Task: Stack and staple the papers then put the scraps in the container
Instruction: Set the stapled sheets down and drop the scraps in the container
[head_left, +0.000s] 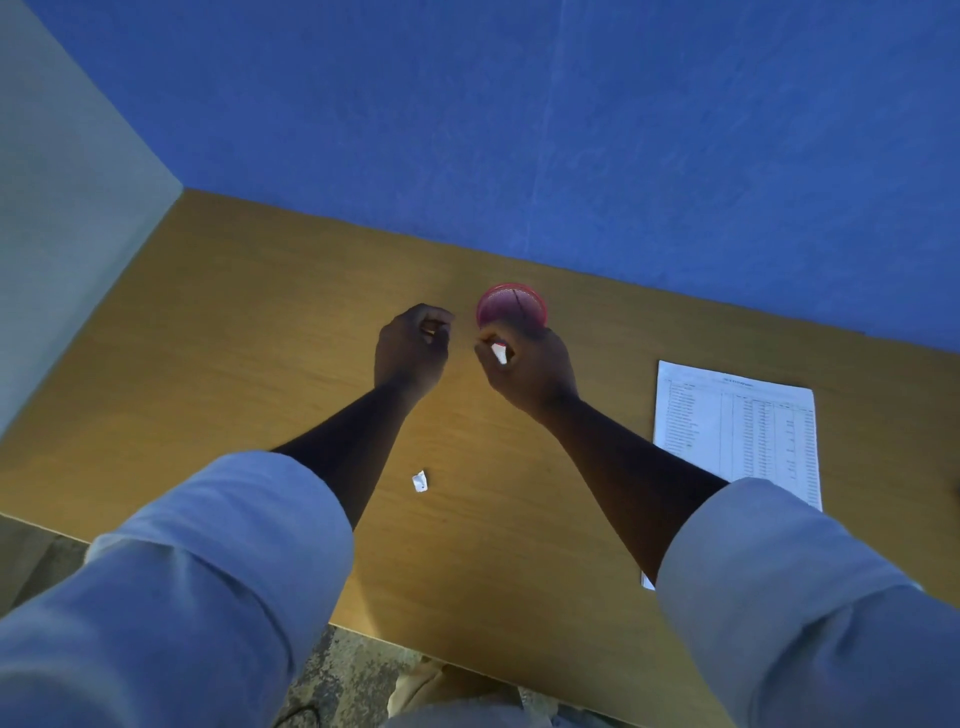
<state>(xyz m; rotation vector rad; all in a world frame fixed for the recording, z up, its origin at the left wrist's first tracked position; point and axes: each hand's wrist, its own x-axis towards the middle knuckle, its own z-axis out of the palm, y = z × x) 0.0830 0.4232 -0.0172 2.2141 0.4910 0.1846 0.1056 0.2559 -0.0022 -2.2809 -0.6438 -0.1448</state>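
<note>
Wooden desk (260, 364) against blue partition (519, 130): right hand (530, 364) pinching white scrap (500, 354) beside pink mesh container (511, 306) for drop-in, left hand (413, 345) curled, contents unclear, second scrap (420, 481) nearer, printed papers (737, 431) parked right.

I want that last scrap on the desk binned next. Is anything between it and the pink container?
Only the person's own hands. The loose scrap lies near the desk's front edge; the left hand and right hand, already holding a white scrap, hover beside the pink container. The wooden desk between shows nothing else.
</note>
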